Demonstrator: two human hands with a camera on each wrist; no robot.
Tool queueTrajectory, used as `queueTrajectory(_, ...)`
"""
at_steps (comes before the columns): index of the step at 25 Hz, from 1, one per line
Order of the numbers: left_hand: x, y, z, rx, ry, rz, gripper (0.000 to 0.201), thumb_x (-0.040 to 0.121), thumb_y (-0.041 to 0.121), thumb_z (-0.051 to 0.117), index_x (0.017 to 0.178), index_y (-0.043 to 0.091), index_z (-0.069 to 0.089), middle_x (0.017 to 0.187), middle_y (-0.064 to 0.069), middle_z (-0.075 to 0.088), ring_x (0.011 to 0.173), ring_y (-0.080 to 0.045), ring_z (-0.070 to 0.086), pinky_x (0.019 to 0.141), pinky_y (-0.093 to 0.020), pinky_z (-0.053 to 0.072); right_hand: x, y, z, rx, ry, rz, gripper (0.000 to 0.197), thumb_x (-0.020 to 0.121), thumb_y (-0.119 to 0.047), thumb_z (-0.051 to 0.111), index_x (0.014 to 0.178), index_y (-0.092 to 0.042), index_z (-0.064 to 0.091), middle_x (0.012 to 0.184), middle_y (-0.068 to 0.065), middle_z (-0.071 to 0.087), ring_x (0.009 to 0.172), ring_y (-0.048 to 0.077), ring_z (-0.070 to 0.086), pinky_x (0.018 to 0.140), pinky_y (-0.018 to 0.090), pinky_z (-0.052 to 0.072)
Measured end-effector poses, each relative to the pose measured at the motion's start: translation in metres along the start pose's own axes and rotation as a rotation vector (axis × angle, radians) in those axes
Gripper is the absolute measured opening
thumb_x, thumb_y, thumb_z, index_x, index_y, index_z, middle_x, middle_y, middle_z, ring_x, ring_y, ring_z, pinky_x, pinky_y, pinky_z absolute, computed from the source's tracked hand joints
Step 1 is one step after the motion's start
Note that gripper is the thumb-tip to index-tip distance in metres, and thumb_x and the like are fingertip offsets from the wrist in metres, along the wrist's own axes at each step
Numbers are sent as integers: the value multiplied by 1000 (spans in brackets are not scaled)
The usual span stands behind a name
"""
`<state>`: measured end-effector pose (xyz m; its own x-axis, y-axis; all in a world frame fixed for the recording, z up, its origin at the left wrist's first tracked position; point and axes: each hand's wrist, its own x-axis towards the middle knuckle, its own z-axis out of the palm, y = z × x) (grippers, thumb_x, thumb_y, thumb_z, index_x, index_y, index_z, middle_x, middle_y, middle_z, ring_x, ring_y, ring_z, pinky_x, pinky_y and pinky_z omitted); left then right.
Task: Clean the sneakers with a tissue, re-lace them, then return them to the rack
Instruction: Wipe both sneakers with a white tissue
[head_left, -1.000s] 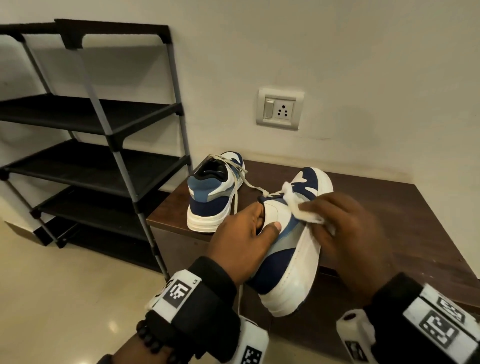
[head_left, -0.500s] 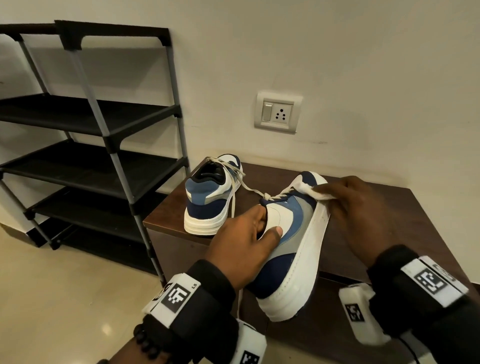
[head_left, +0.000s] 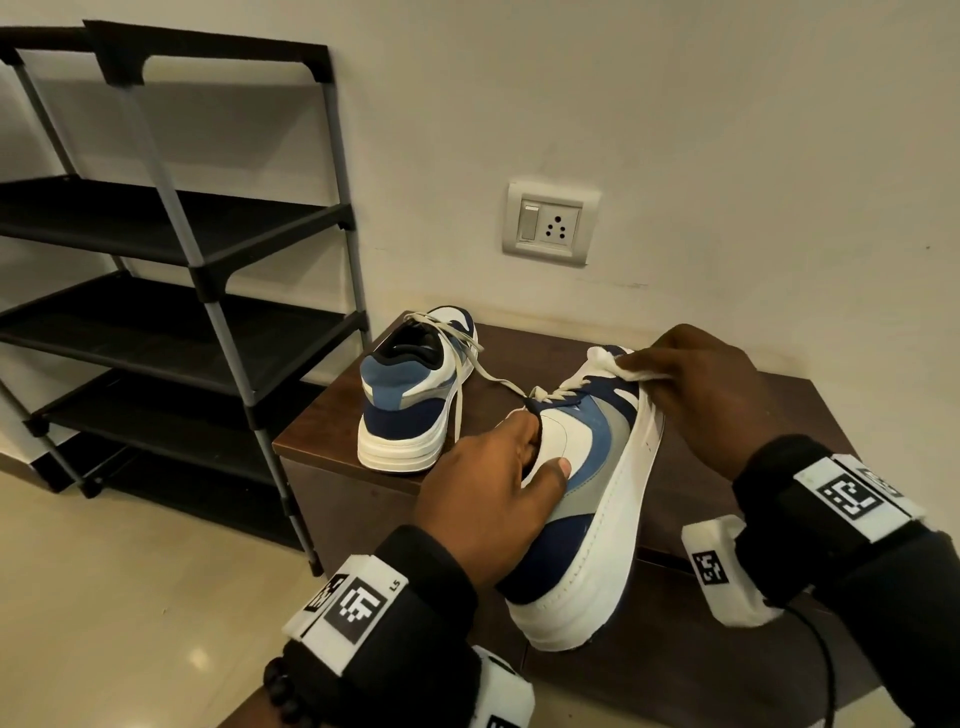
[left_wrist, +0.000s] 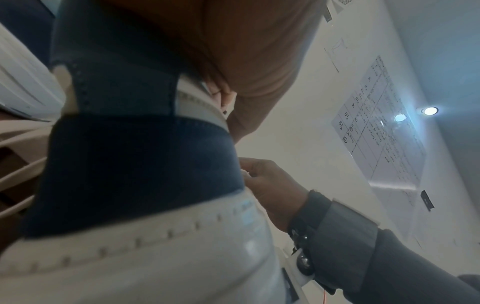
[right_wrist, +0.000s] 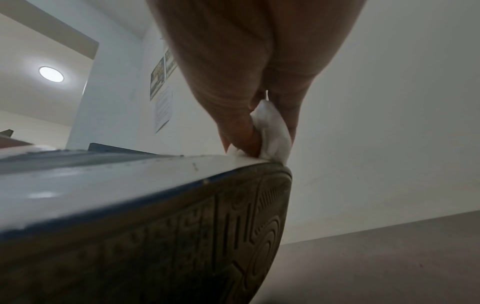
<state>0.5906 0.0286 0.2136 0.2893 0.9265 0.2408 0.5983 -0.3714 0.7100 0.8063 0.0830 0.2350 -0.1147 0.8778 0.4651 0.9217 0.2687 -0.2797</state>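
Observation:
My left hand (head_left: 498, 483) grips a blue, grey and white sneaker (head_left: 597, 499) at its collar, thumb on the white side panel, holding it tilted on its side above the brown cabinet top (head_left: 727, 415). My right hand (head_left: 696, 384) pinches a white tissue (head_left: 618, 366) against the sneaker's toe. In the right wrist view the tissue (right_wrist: 272, 131) sits between thumb and fingers at the toe edge of the sole (right_wrist: 182, 236). The left wrist view is filled by the sneaker's heel (left_wrist: 135, 174). The second sneaker (head_left: 415, 395) stands upright on the cabinet, laces loose.
A black shoe rack (head_left: 171, 291) with several bare shelves stands to the left on the tiled floor. A wall socket (head_left: 550, 223) is above the cabinet. The cabinet's right half is bare wood.
My right hand has slid the tissue from the sneaker's midfoot forward to the toe. The left hand keeps its hold at the collar.

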Motion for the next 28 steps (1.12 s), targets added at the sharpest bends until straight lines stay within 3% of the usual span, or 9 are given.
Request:
queueTrajectory(7,0,3,1,22,-7,-8,18,95,41,49,87,26,45,70,8,50,69,-11,51,63,-25,42,-36,-18,0,43,26,53,29,86,-9,64,111,-21,70,101,4,60,91,23,56,75,26,44)
queueTrajectory(11,-1,6,1,47,-5,-25,20,95,40,48,84,26,40,63,9,39,61,-10,41,58,-20,33,-53,-28,5,107,56,94,31,84,-7,66,111,-21,70,102,4,60,92,22,55,76,24,41)
queueTrajectory(14,-2,3,-1,9,-2,-26,19,95,39,49,81,27,43,67,7,47,65,-9,46,61,-27,41,-68,-40,10,154,66,123,34,83,-10,67,114,-23,68,107,2,60,92,13,49,81,23,41)
queueTrajectory(16,-2,0,-1,-1,-8,-45,16,95,40,49,89,26,47,73,7,53,70,-8,51,65,-28,46,-76,-45,13,163,79,110,36,82,-11,67,116,-23,66,105,0,59,91,10,46,79,21,40)
queueTrajectory(19,-2,-2,0,10,-11,-64,18,96,40,48,85,27,43,66,10,44,64,-9,46,62,-24,40,-82,-48,15,165,96,63,38,80,-8,69,115,-22,66,99,-4,57,87,13,51,73,14,37)
queueTrajectory(21,-1,-2,-1,-4,-13,-62,19,96,40,48,83,27,44,68,7,49,66,-11,49,63,-28,44,-85,-49,14,165,97,42,40,78,-5,71,115,-22,67,96,-6,55,84,14,53,71,12,38)
queueTrajectory(24,0,-3,-1,-29,-30,-82,21,96,40,47,90,21,49,81,-1,60,79,-17,58,75,-38,52,-87,-54,12,153,99,18,41,75,-3,73,112,-20,69,94,-2,59,81,12,51,70,12,41)
queueTrajectory(26,-1,-3,-2,-30,-31,-84,23,96,40,46,86,20,49,77,-2,56,74,-18,55,74,-40,50,-88,-58,12,145,111,-1,42,72,-2,76,110,-19,70,92,0,61,78,11,50,71,10,38)
queueTrajectory(28,-1,-3,-1,-29,-28,-90,25,97,39,46,79,21,44,68,0,47,67,-15,46,70,-41,47,-89,-59,15,146,133,-27,44,68,-2,79,108,-19,70,90,1,63,77,11,51,70,15,43)
